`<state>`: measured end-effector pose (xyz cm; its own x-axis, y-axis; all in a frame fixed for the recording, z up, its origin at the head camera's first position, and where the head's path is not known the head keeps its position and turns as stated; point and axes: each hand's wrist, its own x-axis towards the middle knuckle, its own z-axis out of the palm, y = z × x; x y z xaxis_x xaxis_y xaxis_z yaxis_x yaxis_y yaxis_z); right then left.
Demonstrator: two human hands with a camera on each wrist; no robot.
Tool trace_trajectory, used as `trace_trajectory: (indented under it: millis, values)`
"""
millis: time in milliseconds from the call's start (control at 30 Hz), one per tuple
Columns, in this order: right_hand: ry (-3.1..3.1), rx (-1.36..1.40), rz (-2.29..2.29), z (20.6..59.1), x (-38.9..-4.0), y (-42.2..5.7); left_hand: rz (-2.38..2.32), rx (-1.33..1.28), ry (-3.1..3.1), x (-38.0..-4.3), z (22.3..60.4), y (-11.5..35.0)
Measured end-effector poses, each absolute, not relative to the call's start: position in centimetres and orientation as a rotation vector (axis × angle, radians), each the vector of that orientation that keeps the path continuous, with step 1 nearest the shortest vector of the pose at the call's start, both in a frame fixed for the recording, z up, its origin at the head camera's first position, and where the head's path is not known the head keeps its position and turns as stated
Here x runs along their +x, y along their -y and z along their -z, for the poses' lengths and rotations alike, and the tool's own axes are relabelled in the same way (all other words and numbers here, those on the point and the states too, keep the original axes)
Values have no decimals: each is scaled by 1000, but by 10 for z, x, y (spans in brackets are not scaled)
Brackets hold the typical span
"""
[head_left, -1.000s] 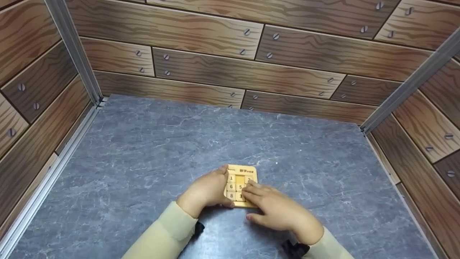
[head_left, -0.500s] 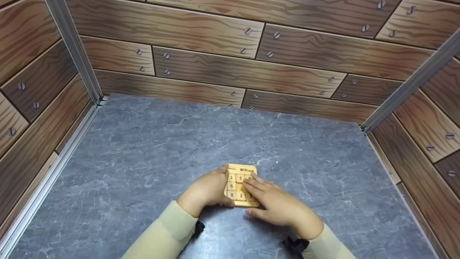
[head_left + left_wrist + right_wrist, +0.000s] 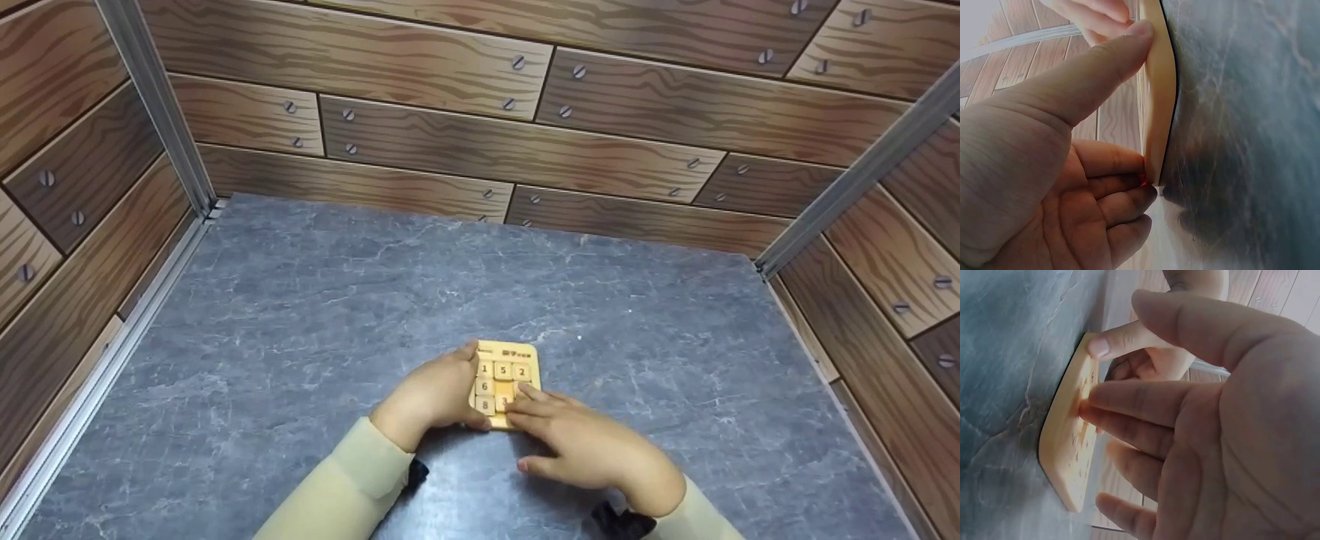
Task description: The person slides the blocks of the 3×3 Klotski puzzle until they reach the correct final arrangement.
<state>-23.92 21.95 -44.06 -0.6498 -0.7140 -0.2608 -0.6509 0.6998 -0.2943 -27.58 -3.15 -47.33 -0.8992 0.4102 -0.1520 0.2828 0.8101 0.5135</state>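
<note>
A yellow number slide puzzle (image 3: 504, 346) lies flat on the table in the head view. Its top row reads 1, 5, 2; below, 6 and 8 show at the left, with a gap in the centre. My left hand (image 3: 429, 391) grips the puzzle's left side, thumb at the near edge and fingers toward the far corner. The left wrist view has that thumb (image 3: 1123, 48) against the puzzle's side wall (image 3: 1161, 90). My right hand (image 3: 585, 439) lies over the lower right tiles, hiding some of them. Its extended fingertips (image 3: 1095, 396) touch the puzzle face, thumb held away.
The blue-grey marbled table (image 3: 337, 300) surrounds the puzzle. Wood-patterned panels (image 3: 420, 127) enclose it at the back and both sides, joined by metal corner posts (image 3: 169, 105). A black strap (image 3: 622, 519) sits at the right wrist.
The 5 tile has slid from the centre up into the top middle slot, leaving the gap in the centre. My right fingers have since moved nearer to me, uncovering the 2. The left hand keeps its grip.
</note>
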Motion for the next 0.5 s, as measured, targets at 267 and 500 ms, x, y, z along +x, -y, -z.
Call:
trace_trajectory:
  millis: [267,500]
  values:
    - [-2563,-1008,329,449,-249,-224,-701,531,-2742,-277,474,31]
    - [-2578,-973,318,437,-247,-231,-707,533,-2743,-276,472,31]
